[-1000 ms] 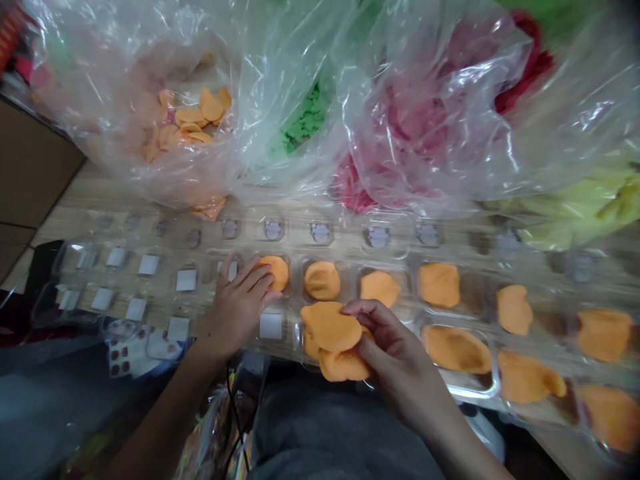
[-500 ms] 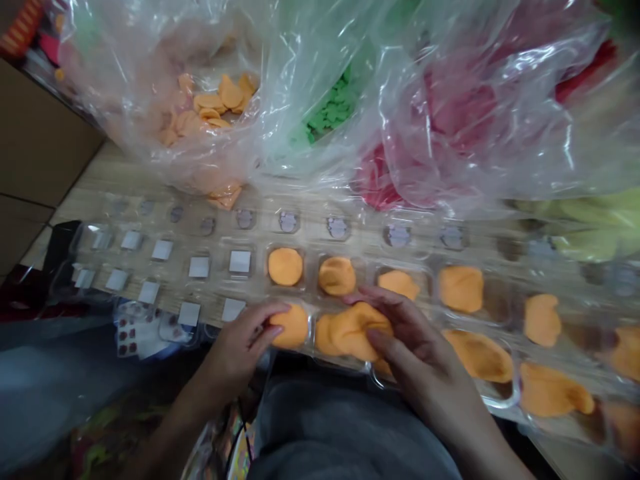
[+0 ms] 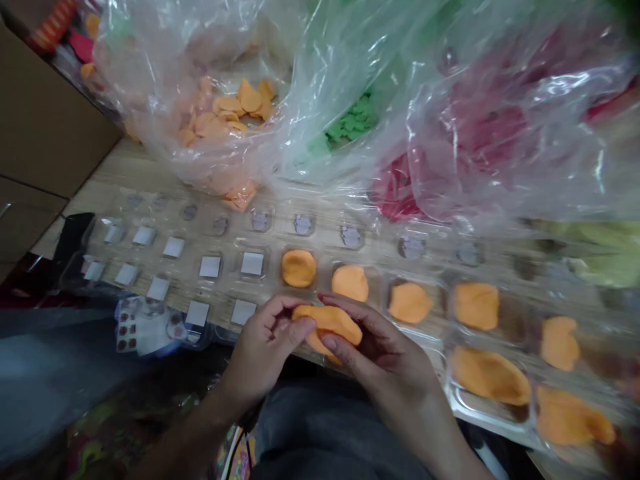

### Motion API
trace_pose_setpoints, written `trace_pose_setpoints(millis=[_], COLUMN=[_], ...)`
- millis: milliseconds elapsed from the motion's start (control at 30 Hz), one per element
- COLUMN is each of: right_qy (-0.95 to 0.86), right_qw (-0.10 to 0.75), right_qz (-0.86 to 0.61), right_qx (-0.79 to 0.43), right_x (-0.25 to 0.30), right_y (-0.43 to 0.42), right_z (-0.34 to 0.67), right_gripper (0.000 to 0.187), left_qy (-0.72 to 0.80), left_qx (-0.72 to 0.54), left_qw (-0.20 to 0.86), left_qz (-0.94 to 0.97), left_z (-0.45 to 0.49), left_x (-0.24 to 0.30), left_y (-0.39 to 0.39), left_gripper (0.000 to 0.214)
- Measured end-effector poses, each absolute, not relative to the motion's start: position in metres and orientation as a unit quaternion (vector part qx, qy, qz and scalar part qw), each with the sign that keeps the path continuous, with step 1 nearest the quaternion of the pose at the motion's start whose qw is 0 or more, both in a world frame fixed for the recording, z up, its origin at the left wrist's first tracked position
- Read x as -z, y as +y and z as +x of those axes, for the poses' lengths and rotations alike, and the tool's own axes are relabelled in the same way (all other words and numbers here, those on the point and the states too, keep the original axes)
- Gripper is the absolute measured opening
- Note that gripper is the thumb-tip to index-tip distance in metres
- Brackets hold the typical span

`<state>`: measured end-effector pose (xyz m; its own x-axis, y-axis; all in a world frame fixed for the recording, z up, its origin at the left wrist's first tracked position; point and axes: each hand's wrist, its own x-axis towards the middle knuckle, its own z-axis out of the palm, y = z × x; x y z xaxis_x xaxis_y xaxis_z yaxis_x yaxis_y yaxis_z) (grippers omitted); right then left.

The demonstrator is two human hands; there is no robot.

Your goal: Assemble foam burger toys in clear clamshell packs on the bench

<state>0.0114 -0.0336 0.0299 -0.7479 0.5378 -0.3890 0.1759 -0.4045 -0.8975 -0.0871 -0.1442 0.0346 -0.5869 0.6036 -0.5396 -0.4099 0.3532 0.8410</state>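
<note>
Both of my hands are closed on a soft orange piece (image 3: 334,324), which looks folded or bunched, just above the front row of clear plastic trays. My left hand (image 3: 263,350) pinches its left end between thumb and fingers. Around the right end curl the fingers of my right hand (image 3: 395,357), with the thumb pressing the near side. More orange lies beneath, partly hidden by the hands. Beyond them, a round orange piece (image 3: 299,268) and a flatter orange piece (image 3: 350,283) sit in tray compartments. White square cards (image 3: 243,312) lie in compartments to the left.
Clear plastic bags stand along the back, with orange petal-shaped pieces (image 3: 243,105), green pieces (image 3: 353,121) and pink-red material (image 3: 400,187). More orange pieces (image 3: 490,375) fill compartments to the right. A cardboard box (image 3: 50,113) is at the far left.
My left hand has left the separate round orange piece and now grips the same bunched piece as my right hand. The hands are closer together; the view has shifted slightly.
</note>
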Motion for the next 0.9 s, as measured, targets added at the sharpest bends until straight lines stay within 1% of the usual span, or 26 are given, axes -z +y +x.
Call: trace_pose_setpoints(millis=[67, 167, 233, 300, 367, 433, 500, 567, 633, 700, 767, 833, 900], right_qy=[-0.553, -0.521, -0.514, -0.521, -0.521, -0.542, -0.603, -0.679, -0.737, -0.772, -0.793, -0.811, -0.819], right_qw=[0.149, 0.12, 0.107, 0.112, 0.13, 0.177, 0.238, 0.29, 0.333, 0.365, 0.381, 0.376, 0.365], right_qz=[-0.338, -0.337, -0.345, -0.351, -0.344, -0.317, -0.272, -0.219, -0.183, -0.163, -0.152, -0.14, -0.146], right_qx=[-0.747, -0.775, -0.778, -0.77, -0.77, -0.758, -0.711, -0.639, -0.559, -0.493, -0.451, -0.426, -0.419], right_x=[-0.029, -0.03, -0.031, -0.032, -0.034, -0.038, -0.046, -0.056, -0.066, -0.074, -0.08, -0.084, -0.089], right_y=[-0.036, -0.036, -0.034, -0.031, -0.026, -0.019, -0.01, 0.002, 0.015, 0.029, 0.043, 0.058, 0.076], right_z=[0.005, 0.0, -0.001, -0.001, 0.001, 0.005, 0.014, 0.028, 0.048, 0.07, 0.092, 0.112, 0.131], right_gripper=[0.021, 0.023, 0.027, 0.028, 0.023, 0.018, 0.02, 0.025, 0.029, 0.034, 0.043, 0.052, 0.053], left_qy=[0.663, 0.595, 0.571, 0.569, 0.571, 0.591, 0.651, 0.705, 0.706, 0.67, 0.631, 0.596, 0.577], left_qx=[-0.613, -0.676, -0.692, -0.698, -0.701, -0.691, -0.653, -0.594, -0.543, -0.519, -0.516, -0.518, -0.515], left_qw=[0.431, 0.432, 0.44, 0.435, 0.427, 0.415, 0.37, 0.293, 0.212, 0.157, 0.135, 0.138, 0.16], left_qz=[0.008, -0.045, -0.044, -0.02, 0.003, 0.035, 0.116, 0.255, 0.402, 0.507, 0.563, 0.598, 0.613], left_z=[-0.089, -0.092, -0.094, -0.096, -0.098, -0.098, -0.096, -0.093, -0.088, -0.081, -0.071, -0.057, -0.041], left_x=[-0.034, -0.033, -0.034, -0.037, -0.042, -0.047, -0.053, -0.06, -0.067, -0.075, -0.083, -0.089, -0.093], left_y=[-0.144, -0.146, -0.149, -0.149, -0.147, -0.14, -0.129, -0.115, -0.1, -0.082, -0.06, -0.035, -0.006], left_gripper=[0.019, 0.024, 0.022, 0.018, 0.015, 0.014, 0.018, 0.024, 0.029, 0.031, 0.031, 0.031, 0.029])
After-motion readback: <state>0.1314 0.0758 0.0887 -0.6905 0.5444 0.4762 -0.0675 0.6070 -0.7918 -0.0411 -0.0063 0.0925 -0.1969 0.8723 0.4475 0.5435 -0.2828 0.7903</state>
